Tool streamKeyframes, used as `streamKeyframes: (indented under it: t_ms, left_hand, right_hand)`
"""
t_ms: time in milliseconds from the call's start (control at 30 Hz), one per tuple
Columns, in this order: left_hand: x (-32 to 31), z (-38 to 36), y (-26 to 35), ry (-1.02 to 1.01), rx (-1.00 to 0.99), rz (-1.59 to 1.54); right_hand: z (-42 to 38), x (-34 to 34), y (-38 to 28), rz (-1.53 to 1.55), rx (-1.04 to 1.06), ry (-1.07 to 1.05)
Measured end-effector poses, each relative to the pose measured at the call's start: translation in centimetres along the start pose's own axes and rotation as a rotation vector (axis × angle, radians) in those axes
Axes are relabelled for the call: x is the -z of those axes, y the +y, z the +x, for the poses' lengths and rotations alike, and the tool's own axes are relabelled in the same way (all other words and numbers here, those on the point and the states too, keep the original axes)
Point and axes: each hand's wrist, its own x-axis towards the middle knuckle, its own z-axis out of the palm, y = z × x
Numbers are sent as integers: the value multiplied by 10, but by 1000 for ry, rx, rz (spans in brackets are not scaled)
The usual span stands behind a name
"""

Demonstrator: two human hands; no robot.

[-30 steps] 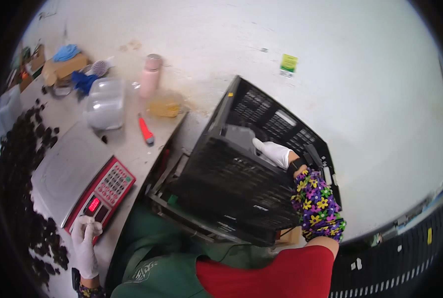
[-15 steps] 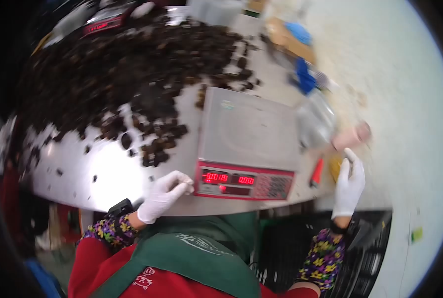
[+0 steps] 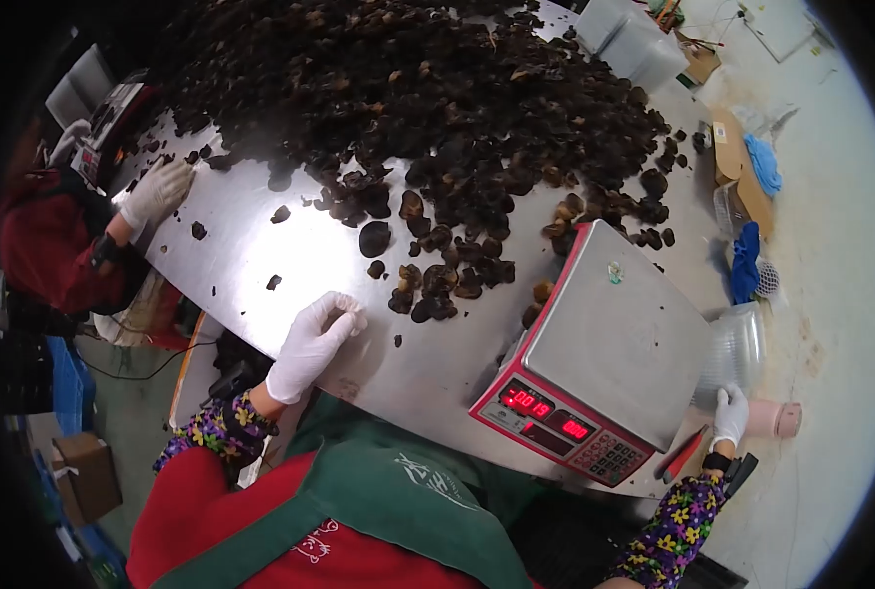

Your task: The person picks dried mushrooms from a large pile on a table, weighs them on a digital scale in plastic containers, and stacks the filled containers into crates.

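Observation:
My left hand [image 3: 312, 342], in a white glove, hovers over the metal table's near edge with thumb and fingertips pinched together; what is between them, if anything, is hidden. At the right, my gloved right hand [image 3: 730, 416] has its fingers curled at the near end of a stack of clear plastic containers [image 3: 737, 348]. Between my hands stands a red digital scale [image 3: 619, 329], its bare steel plate facing up and red digits lit. Dark, curled pieces like wood ear mushrooms [image 3: 437, 108] form a large heap beyond, with loose ones [image 3: 435, 285] scattered nearer.
Beside my right hand lie a red-handled tool [image 3: 686, 454] and a pink roll [image 3: 776, 419]. A blue cloth [image 3: 746, 263] and cardboard box [image 3: 737, 167] are farther back. At left, a co-worker's gloved hand [image 3: 159, 191] rests on the table [image 3: 231, 231] near another scale.
My view has turned left, bringing the co-worker into sight. My right hand has moved from beside the pink roll to the clear containers. My left hand keeps its pinch, now farther from the scale.

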Motion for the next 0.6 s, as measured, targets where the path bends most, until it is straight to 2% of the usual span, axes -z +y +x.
streamKeyframes:
  t_ms: [33, 67, 100, 167, 300, 367, 400, 433, 467, 500, 533, 600]
  left_hand:
    - [-4, 4, 4, -4, -21, 27]
    - [-9, 9, 6, -10, -44, 52]
    - [-13, 14, 8, -7, -41, 49]
    - [-20, 21, 8, 1, -222, 330]
    - [-25, 34, -3, 52, -250, 405]
    - [-25, 39, -4, 100, -342, 613]
    - [-27, 40, -2, 102, -341, 614]
    - [-30, 42, 1, 80, -424, 708]
    - [-34, 44, 4, 57, -507, 801]
    - [-38, 50, -1, 113, -710, 891]
    - [-37, 52, -6, 116, -713, 888]
    - [-35, 56, -14, 28, -654, 976]
  right_hand:
    - [-2, 5, -7, 41, -86, -63]
    - [0, 0, 0, 39, -83, -65]
    - [2, -6, 12, 99, -53, -26]
    - [1, -10, 21, 157, -18, 9]
    - [-2, -3, 18, 134, -91, 83]
    - [-3, 2, 24, 117, -109, 101]
    - [-2, 7, 25, 244, -50, 140]
    - [-2, 10, 26, 372, 12, 177]
    - [-2, 14, 27, 372, 15, 176]
    - [-9, 28, 8, 315, -72, 386]
    - [-17, 43, -15, 254, -159, 597]
    - [-43, 70, -74, 349, -118, 639]
